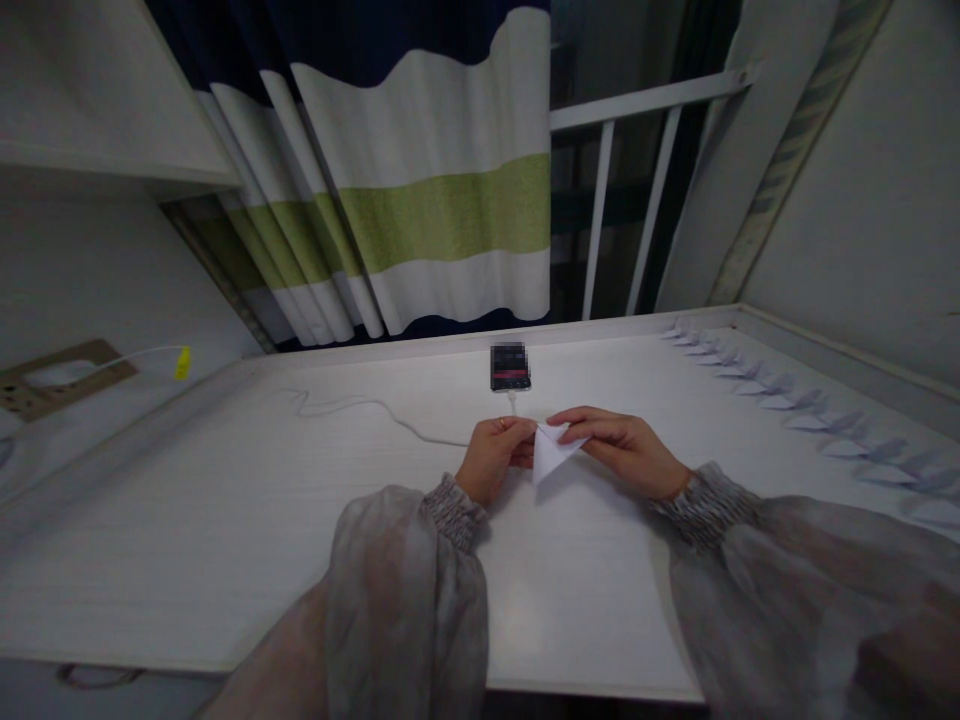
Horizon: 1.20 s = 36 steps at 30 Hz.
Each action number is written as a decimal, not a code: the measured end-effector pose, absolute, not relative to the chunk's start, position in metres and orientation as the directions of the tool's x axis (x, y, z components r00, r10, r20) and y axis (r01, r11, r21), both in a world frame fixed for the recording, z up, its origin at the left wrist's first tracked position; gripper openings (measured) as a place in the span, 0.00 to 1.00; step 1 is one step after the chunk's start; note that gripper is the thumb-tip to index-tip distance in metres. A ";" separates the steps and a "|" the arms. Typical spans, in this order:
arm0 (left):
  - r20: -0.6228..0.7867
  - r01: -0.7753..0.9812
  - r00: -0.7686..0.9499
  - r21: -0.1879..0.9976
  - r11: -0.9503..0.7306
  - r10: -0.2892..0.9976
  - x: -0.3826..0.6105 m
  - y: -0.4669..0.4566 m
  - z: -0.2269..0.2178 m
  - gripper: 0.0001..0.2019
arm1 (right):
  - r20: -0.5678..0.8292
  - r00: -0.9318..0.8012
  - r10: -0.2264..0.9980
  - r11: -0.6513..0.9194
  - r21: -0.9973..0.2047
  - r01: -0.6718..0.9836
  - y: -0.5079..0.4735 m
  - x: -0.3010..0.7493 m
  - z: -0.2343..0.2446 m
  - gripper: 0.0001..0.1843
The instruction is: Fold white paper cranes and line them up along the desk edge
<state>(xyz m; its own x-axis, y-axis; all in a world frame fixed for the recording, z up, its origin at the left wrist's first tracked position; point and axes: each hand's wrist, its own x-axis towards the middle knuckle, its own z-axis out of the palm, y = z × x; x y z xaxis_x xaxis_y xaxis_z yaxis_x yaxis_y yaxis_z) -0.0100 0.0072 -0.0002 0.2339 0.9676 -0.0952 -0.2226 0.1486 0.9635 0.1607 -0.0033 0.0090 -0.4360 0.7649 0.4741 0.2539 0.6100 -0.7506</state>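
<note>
A folded piece of white paper (553,458), roughly triangular with one point downward, is held up over the white desk between both hands. My left hand (491,455) pinches its upper left corner between thumb and fingers. From the other side, my right hand (626,450) grips the upper right part, fingers lying across the top edge and the thumb hidden. Just beyond the hands lies a phone (510,367) with a cable plugged into its near end.
Several folded white paper pieces (795,400) stand in a row along the desk's right side. A white charging cable (390,410) runs left across the desk (262,530). At the left wall is a socket board (67,380) with a plug. A striped curtain (450,220) hangs behind.
</note>
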 end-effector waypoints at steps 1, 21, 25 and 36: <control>-0.095 -0.224 0.243 0.963 0.151 0.965 -0.010 0.007 0.000 0.11 | 0.475 -0.436 0.764 0.611 -0.749 0.256 -0.003 0.161 0.009 0.11; -0.116 -0.169 0.199 0.974 0.150 0.973 -0.011 0.009 -0.003 0.13 | 0.295 -0.372 0.880 0.383 -0.904 0.191 -0.003 0.159 0.004 0.10; -0.107 -0.172 0.201 0.975 0.143 0.974 -0.011 0.008 -0.003 0.13 | 0.300 -0.369 0.879 0.385 -0.906 0.179 -0.001 0.160 0.002 0.10; -0.053 -0.152 0.186 0.985 0.082 0.981 -0.012 0.008 -0.003 0.12 | 0.268 -0.399 0.877 0.338 -0.934 0.115 -0.004 0.158 0.007 0.12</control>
<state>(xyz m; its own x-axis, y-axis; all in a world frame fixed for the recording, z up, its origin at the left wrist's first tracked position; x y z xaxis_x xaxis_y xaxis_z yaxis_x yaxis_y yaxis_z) -0.0118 0.0084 -0.0026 0.1864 0.9810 -0.0530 -0.1519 0.0820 0.9850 0.1584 -0.0038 0.0067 -0.3992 0.8768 0.2683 0.1153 0.3383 -0.9340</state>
